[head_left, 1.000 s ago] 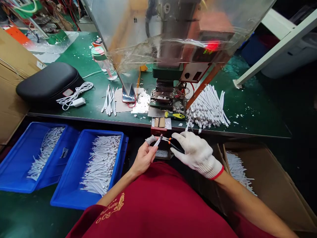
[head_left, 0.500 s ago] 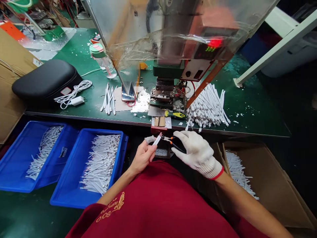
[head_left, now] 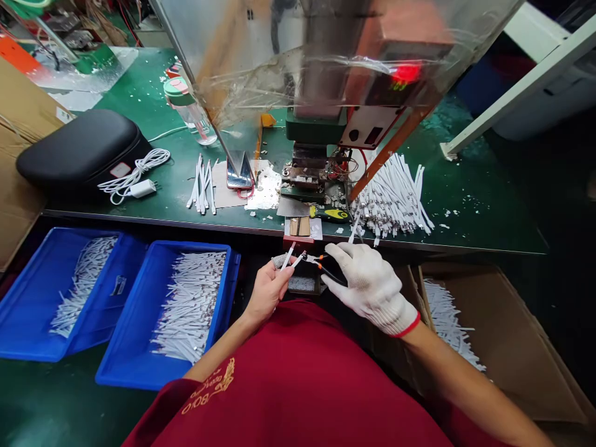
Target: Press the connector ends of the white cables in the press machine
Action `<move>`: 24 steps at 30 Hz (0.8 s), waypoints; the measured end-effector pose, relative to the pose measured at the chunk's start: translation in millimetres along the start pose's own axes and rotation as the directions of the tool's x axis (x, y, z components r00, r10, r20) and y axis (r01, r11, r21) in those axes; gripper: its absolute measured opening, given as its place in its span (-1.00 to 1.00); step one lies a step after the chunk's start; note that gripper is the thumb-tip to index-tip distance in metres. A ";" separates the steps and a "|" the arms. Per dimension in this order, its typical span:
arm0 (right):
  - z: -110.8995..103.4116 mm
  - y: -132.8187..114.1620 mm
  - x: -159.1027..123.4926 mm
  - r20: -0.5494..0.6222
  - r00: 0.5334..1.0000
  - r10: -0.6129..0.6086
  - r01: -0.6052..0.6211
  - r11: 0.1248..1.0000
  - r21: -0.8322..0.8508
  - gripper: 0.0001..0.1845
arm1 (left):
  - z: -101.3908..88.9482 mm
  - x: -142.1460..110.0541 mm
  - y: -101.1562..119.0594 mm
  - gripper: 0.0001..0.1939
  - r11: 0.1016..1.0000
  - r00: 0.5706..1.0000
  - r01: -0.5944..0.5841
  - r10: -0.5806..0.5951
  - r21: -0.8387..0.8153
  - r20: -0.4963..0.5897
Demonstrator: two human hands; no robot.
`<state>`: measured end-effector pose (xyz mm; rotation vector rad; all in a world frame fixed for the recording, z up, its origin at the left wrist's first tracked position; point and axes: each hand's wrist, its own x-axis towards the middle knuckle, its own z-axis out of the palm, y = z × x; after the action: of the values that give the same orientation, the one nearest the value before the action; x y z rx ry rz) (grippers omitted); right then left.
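Observation:
My bare left hand [head_left: 267,290], with a grey wrap on one fingertip, pinches a short white cable piece [head_left: 288,256] that sticks up from the fingers. My right hand [head_left: 367,287] wears a white knit glove and grips small pliers [head_left: 321,265] with orange and black handles. The plier tips meet the white piece just below the bench edge. Both hands are in front of my red shirt, under the green bench [head_left: 465,217].
A press machine [head_left: 321,124] behind a clear guard stands on the bench. A heap of white cable pieces [head_left: 393,202] lies to its right, a few more [head_left: 202,186] to its left. Two blue bins [head_left: 174,310] of white pieces sit lower left; a cardboard box [head_left: 493,347] lower right.
Both hands have risen slightly toward the bench edge, and the white piece now stands more upright in my left fingers. The pliers stay at its tip.

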<state>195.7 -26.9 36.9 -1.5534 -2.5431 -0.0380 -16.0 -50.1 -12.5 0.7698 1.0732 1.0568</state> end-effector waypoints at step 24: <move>16.1 -5.7 -9.0 -0.125 0.989 0.076 -0.049 0.976 0.211 -0.59 | -7.1 -0.9 7.7 -0.77 0.908 0.971 0.190 -0.118 -0.373 0.208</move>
<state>192.7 -35.7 19.9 -1.4969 -2.3123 0.1233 -25.1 -48.3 -7.5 0.4393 0.7212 1.0021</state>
